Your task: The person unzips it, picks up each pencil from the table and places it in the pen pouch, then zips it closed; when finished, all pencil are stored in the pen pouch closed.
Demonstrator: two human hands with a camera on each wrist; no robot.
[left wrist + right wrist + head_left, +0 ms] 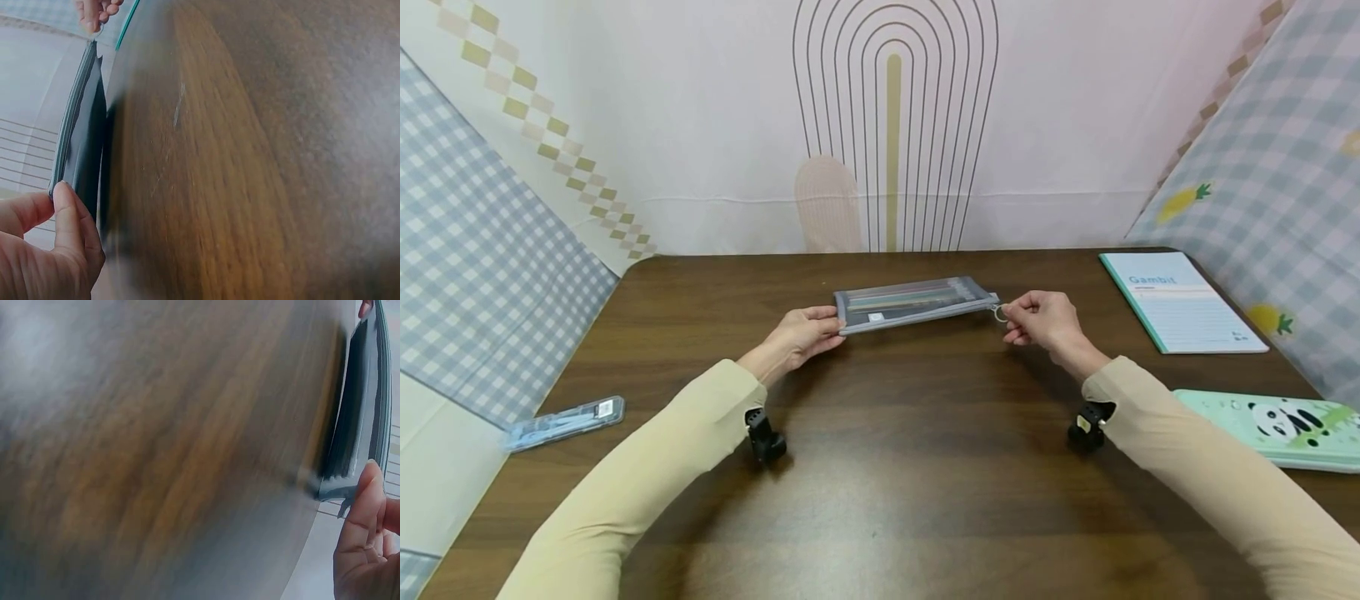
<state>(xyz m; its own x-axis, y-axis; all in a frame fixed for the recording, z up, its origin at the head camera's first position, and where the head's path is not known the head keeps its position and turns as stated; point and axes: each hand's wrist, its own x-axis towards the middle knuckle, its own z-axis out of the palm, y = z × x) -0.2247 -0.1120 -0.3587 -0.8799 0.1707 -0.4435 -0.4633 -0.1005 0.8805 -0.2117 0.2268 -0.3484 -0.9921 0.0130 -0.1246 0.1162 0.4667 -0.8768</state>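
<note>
A grey see-through zip pencil pouch point(917, 302) with several long thin items inside is held near the back of the table, its zipped edge facing the person. My left hand point(797, 335) pinches its left end between thumb and fingers. On the other side, my right hand point(1045, 323) pinches the ring point(999, 313) at the pouch's right corner. The left wrist view shows the left thumb and fingers point(67, 219) on the zipped edge. In the right wrist view the right fingers point(359, 515) are at the pouch's near corner.
At the right lie a white notebook point(1187, 304) with a green spine and a green panda pencil case point(1285, 425), partly behind the right sleeve. A clear blue case point(567, 423) lies at the left edge of the brown table point(880, 467). Cloth hangs behind and at both sides.
</note>
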